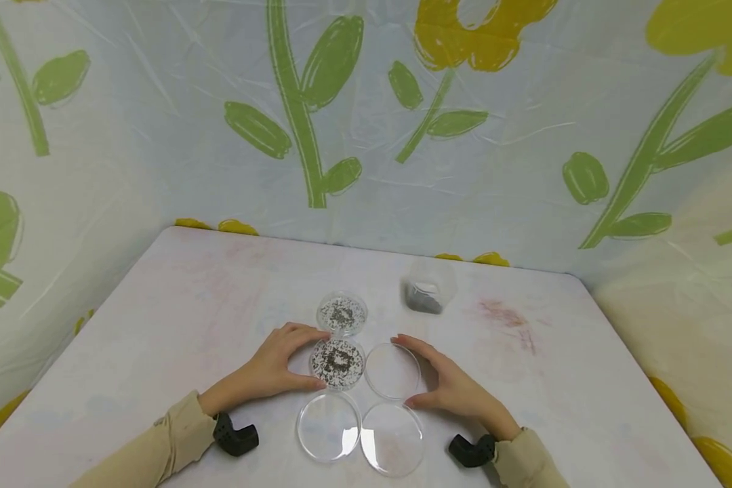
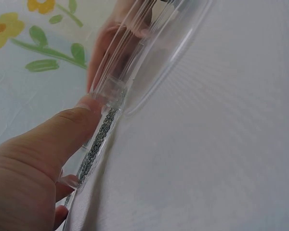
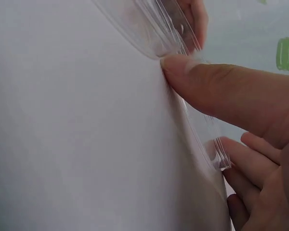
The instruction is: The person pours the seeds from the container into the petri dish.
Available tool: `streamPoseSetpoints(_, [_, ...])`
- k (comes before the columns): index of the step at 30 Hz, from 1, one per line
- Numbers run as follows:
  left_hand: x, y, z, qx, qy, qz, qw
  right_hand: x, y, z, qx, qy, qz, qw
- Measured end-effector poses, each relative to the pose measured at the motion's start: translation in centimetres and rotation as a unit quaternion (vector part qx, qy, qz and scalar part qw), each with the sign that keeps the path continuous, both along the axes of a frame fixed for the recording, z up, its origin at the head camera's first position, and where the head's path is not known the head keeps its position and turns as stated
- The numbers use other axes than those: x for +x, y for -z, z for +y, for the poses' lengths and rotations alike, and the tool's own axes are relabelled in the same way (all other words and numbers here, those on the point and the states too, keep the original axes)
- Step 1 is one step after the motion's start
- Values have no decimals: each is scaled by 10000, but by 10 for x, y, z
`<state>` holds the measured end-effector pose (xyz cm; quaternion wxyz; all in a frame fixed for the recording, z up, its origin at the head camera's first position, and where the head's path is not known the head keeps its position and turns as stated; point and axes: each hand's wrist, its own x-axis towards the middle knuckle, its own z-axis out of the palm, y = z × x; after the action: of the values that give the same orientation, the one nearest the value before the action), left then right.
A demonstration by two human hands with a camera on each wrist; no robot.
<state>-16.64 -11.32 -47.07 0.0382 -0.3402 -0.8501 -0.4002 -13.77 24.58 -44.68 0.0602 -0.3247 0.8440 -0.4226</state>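
Observation:
Thumb and fingers of my left hand (image 1: pixel 274 366) curve around the rim of a petri dish (image 1: pixel 337 374) holding white material and dark, seed-like grains. In the left wrist view the thumb touches the clear rim, with a dark band of grains (image 2: pixel 97 144) below it. To the right, my right hand (image 1: pixel 454 386) holds a clear round petri dish part (image 1: pixel 392 371) between thumb and fingers at its edge. That part lies beside the grain-filled dish. The right wrist view has the thumb (image 3: pixel 202 77) at the near edge and other fingers at the far side.
Behind the left hand stands another grain-filled petri dish (image 1: pixel 340 313). Two clear round dish parts (image 1: pixel 317 439) (image 1: pixel 393 447) lie side by side nearest me. Farther back on the white table (image 1: pixel 219 298) is a translucent container (image 1: pixel 430 281) with dark contents. A flowered curtain rises behind.

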Motion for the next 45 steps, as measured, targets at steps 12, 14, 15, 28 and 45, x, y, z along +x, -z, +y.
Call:
streamPoseSetpoints(12, [-1,0,0,20,6,0,10000,-8,-1,-2,-313,56,-103,9994])
streamPoseSetpoints(14, [-2,1,0,18,-2,-6,10000,-9,-2,-2,-313,125,-109,9994])
streamPoseSetpoints(15, [-2,1,0,17,-9,-12,10000,-9,-3,-2,-311,144,-106,9994])
streamPoseSetpoints(28, [-1,-1,1,14,22,-48,10000,-8,-16,-4,-35,336,99,9994])
streamPoseSetpoints(45, [1,-1,-1,-24,-146,-170,9997,-13,-35,-26,-401,286,339,9982])
